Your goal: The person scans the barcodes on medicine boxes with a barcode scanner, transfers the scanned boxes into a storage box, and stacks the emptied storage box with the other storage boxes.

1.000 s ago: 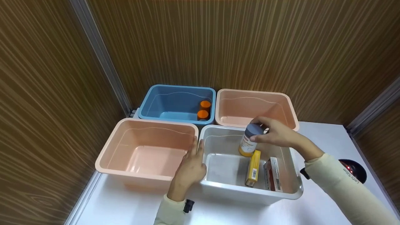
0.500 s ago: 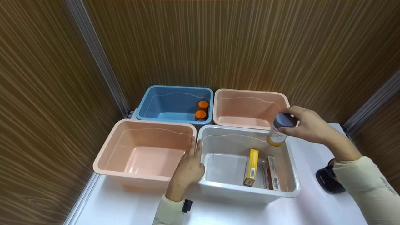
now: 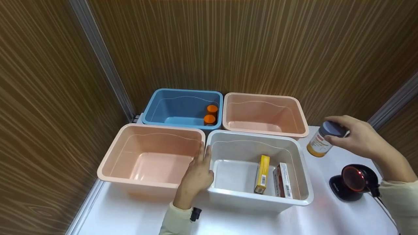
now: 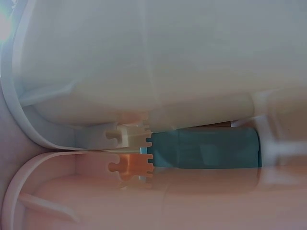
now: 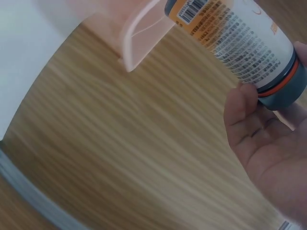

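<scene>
Right hand (image 3: 361,137): thumb and fingers pinch the dark lid (image 3: 332,128) of the bottle (image 3: 320,142). Left hand (image 3: 197,174): fingers straight, two slightly spread, resting where the rims of the gray bin (image 3: 248,202) and the front peach bin (image 3: 143,183) meet; unchanged.

Bottle position: a second ago, inside the gray bin; now past its right rim, toward the far right corner of the desk (image 3: 117,212). Contact with the desk cannot be confirmed.

Result: removal of the bottle is judged complete. The yellow box (image 3: 262,173) and red-and-white box (image 3: 283,179) remain in the gray bin. The black device (image 3: 354,179), red light showing, stands near the desk's right edge.
</scene>
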A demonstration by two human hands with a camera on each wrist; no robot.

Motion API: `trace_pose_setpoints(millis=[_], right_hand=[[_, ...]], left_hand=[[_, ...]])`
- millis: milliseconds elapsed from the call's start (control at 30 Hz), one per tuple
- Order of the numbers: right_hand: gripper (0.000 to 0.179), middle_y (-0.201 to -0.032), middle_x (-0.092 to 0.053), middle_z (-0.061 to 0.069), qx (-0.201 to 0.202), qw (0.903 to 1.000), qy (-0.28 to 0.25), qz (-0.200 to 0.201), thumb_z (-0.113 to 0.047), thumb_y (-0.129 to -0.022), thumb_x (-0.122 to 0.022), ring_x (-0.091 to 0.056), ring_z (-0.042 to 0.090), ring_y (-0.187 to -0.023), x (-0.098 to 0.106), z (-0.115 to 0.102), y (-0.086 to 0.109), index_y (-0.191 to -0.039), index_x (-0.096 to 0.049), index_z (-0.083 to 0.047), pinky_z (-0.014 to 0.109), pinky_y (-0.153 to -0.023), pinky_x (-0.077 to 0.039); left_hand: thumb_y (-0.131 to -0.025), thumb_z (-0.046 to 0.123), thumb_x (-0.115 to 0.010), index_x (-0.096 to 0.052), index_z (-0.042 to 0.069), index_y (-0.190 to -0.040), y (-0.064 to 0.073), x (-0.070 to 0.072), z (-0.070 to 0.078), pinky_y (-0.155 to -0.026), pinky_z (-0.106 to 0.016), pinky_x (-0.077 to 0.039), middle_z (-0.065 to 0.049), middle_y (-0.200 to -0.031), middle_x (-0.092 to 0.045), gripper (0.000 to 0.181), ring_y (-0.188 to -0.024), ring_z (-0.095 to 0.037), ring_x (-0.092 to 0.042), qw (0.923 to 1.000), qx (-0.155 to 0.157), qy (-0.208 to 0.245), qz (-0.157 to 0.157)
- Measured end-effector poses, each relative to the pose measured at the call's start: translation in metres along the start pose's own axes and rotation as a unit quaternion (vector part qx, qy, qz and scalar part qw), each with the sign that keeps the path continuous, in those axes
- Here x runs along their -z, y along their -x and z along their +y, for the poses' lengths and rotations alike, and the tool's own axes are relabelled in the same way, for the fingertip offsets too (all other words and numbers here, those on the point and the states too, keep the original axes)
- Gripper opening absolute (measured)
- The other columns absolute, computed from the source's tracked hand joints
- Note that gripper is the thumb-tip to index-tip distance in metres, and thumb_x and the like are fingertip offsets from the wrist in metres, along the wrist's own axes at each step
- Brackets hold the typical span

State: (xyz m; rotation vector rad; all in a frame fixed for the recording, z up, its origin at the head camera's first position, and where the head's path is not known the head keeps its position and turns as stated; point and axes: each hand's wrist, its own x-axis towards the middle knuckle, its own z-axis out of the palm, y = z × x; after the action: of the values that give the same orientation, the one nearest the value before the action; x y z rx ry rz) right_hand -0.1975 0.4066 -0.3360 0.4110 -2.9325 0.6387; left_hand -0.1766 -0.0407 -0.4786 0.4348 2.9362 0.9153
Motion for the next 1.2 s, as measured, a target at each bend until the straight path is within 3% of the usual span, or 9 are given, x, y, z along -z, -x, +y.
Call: trace_pose_setpoints(millis=[133, 367, 600, 900, 1200], right_hand=[[0.058, -0.114, -0.060, 0.025, -0.026, 0.9996, 0.008, -0.005, -0.020, -0.088, -0.076, -0.061, 0.041, -0.093, -0.001, 0.011, 0.009, -0.136, -0.054, 0.005, 0.036, -0.063, -0.049], [0.066, -0.121, -0.054, 0.033, -0.067, 0.9961, 0.009, -0.056, -0.022, -0.090, -0.074, -0.060, 0.050, -0.101, -0.013, 0.026, 0.022, -0.142, -0.046, 0.007, 0.058, -0.074, -0.054], [0.064, -0.121, -0.057, 0.033, -0.067, 0.9943, 0.012, -0.082, -0.021, -0.088, -0.075, -0.061, 0.044, -0.099, -0.027, 0.036, 0.030, -0.139, -0.049, 0.008, 0.051, -0.072, -0.054], [0.069, -0.123, -0.056, 0.034, -0.081, 0.9893, 0.002, -0.121, -0.028, -0.088, -0.076, -0.061, 0.044, -0.100, -0.041, 0.042, 0.034, -0.141, -0.048, 0.006, 0.056, -0.072, -0.055], [0.064, -0.120, -0.060, 0.033, -0.058, 0.9915, 0.013, -0.116, -0.023, -0.085, -0.077, -0.063, 0.041, -0.097, -0.060, 0.042, 0.036, -0.136, -0.053, 0.006, 0.058, -0.075, -0.053]], left_hand=[[-0.095, 0.009, -0.057, -0.015, 0.007, -0.162, 0.000, 0.000, 0.000, -0.118, -0.052, -0.023, -0.013, -0.169, 0.001, 0.079, -0.152, -0.035, -0.015, 0.9999, 0.009, 0.004, -0.008], [-0.095, 0.008, -0.057, -0.016, 0.007, -0.162, 0.002, 0.001, -0.002, -0.117, -0.053, -0.022, -0.014, -0.169, 0.000, 0.078, -0.151, -0.034, -0.016, 1.0000, 0.007, -0.002, -0.003], [-0.096, 0.008, -0.056, -0.015, 0.008, -0.162, 0.003, 0.003, -0.003, -0.117, -0.053, -0.022, -0.014, -0.169, 0.000, 0.078, -0.151, -0.034, -0.015, 0.9999, 0.014, 0.002, -0.006], [-0.095, 0.009, -0.057, -0.014, 0.008, -0.163, 0.003, 0.003, -0.005, -0.118, -0.052, -0.023, -0.013, -0.169, 0.001, 0.079, -0.151, -0.034, -0.017, 0.9999, 0.016, -0.002, -0.006], [-0.095, 0.008, -0.055, -0.017, 0.004, -0.161, 0.002, 0.003, -0.006, -0.118, -0.053, -0.021, -0.017, -0.168, 0.000, 0.077, -0.152, -0.036, -0.012, 1.0000, 0.003, -0.004, -0.004]])
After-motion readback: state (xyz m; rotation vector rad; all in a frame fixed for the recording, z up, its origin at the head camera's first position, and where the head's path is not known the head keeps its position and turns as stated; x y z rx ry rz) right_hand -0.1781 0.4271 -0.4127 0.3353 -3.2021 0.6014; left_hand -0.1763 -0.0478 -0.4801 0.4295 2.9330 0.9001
